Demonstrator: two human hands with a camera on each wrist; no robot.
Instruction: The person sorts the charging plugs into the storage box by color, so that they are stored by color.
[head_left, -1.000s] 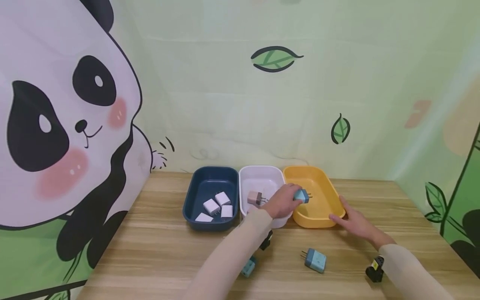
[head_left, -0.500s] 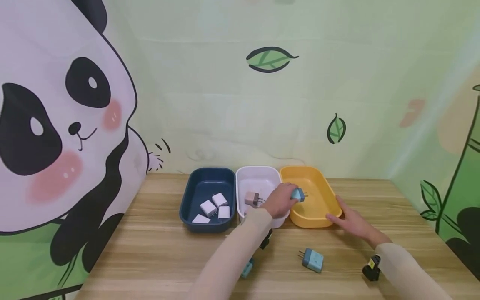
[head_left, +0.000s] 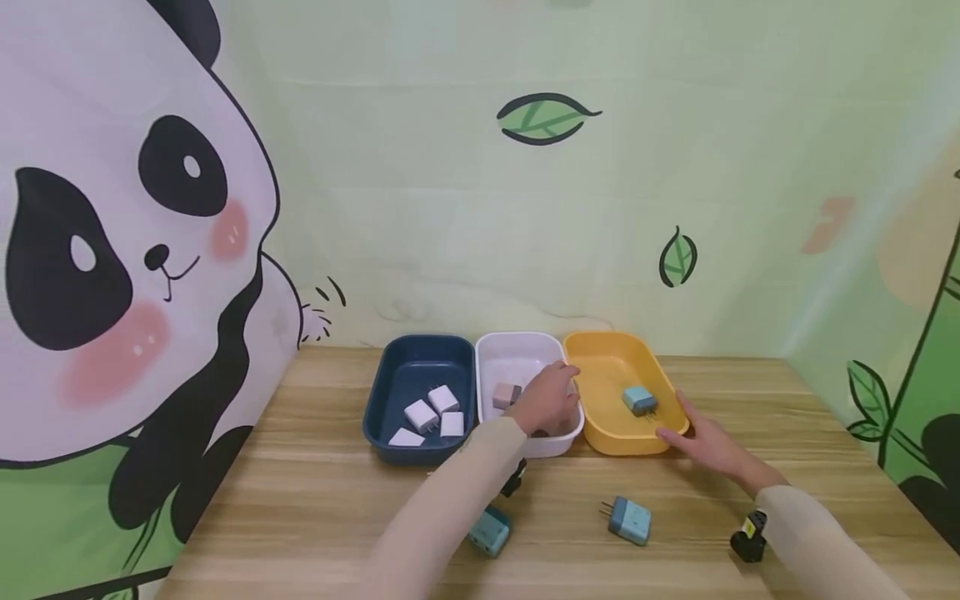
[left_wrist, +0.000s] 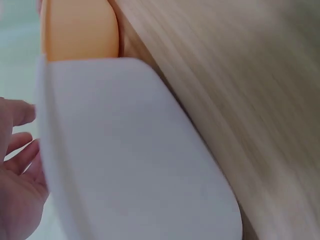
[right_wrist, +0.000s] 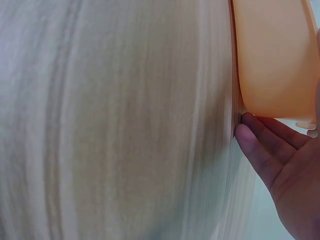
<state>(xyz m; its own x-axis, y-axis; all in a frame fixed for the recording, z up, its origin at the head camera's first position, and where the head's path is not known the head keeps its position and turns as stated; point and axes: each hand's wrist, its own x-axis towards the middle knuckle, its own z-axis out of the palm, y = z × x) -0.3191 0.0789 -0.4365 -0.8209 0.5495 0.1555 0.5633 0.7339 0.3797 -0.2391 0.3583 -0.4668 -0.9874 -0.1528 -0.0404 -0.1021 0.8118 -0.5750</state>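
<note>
In the head view, my left hand (head_left: 547,400) hovers over the white bin (head_left: 517,343), its fingers spread and nothing held. Its fingers (left_wrist: 22,145) also show beyond the white bin's wall in the left wrist view. A blue charger plug (head_left: 639,401) lies inside the yellow bin (head_left: 611,352). My right hand (head_left: 708,442) rests against the yellow bin's front right corner with fairly straight fingers; the right wrist view shows its fingers (right_wrist: 270,145) beside the orange-looking wall. A pinkish plug (head_left: 506,395) sits in the white bin, partly hidden by my left hand.
A navy bin (head_left: 427,456) with several white plugs (head_left: 422,414) stands left of the white bin, all three side by side. Two more blue-green plugs lie on the wooden table: one plug (head_left: 630,521) front right, another plug (head_left: 489,531) beside my left sleeve.
My left hand has let go of the blue plug, which now lies in the yellow bin, and has drawn back left. My right hand stays at the yellow bin's corner.
</note>
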